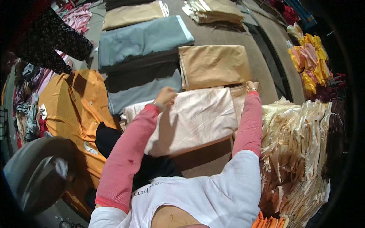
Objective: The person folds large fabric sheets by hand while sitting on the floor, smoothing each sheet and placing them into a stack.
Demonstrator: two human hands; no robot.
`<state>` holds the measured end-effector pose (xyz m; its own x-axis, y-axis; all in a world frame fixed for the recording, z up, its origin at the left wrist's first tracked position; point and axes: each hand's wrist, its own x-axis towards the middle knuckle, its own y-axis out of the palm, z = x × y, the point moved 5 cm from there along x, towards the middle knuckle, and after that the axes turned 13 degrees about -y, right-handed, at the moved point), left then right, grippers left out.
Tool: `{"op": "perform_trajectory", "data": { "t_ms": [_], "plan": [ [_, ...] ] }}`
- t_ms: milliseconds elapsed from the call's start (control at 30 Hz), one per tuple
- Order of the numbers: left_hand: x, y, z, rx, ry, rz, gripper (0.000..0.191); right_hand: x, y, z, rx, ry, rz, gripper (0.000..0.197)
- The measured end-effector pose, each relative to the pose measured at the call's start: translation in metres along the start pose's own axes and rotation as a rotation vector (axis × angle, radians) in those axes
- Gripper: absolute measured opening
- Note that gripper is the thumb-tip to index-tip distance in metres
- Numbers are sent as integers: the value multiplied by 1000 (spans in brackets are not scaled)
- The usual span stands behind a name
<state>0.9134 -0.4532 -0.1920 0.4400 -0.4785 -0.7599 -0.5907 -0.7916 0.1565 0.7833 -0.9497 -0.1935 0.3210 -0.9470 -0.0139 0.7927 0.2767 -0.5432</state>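
Before me lies a folded pale pink cloth (199, 116), creased across its top. My left hand (166, 96) is at this cloth's far edge, fingers curled; whether they pinch the fabric is unclear. Out to the right, my right hand (252, 85) is closed near the right edge of a tan cloth (238, 95) that shows partly from beneath the pale one; its grip is too small to make out. A folded golden-beige cloth (215, 67) lies just beyond, between and past my hands. Folded grey-blue cloths (142, 40) are stacked to its left.
Orange fabric (82, 114) spreads at the left, near a person's dark patterned trousers (48, 40). Bundled cream cloths (291, 136) are piled at my right. Folded beige cloths (216, 11) lie at the far side, yellow bundles (310, 62) at far right.
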Motion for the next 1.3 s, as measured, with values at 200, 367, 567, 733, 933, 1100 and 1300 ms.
{"op": "perform_trajectory", "data": {
  "t_ms": [200, 367, 567, 733, 933, 1100, 1300],
  "plan": [
    [-135, -71, 56, 614, 729, -581, 30, -122, 51, -10, -67, -503, 108, 45],
    [-178, 10, 86, 1067, 644, -333, 63, -220, -56, -26, 72, -429, -272, 24],
    [-150, 48, 139, 1556, 744, -602, 60, -346, -57, -85, 612, 245, -113, 20],
    [-150, 37, 125, 1462, 790, -478, 51, -380, -16, -94, 543, 273, 86, 29],
    [-131, 13, 103, 1178, 721, -310, 31, -370, -18, -77, 149, 143, -169, 51],
    [-127, 27, 98, 1033, 702, -164, 26, -361, -15, -97, 117, 289, -177, 48],
    [-137, 13, 108, 1151, 677, -344, 26, -366, 13, -50, 329, 241, -106, 34]
  ]
}}
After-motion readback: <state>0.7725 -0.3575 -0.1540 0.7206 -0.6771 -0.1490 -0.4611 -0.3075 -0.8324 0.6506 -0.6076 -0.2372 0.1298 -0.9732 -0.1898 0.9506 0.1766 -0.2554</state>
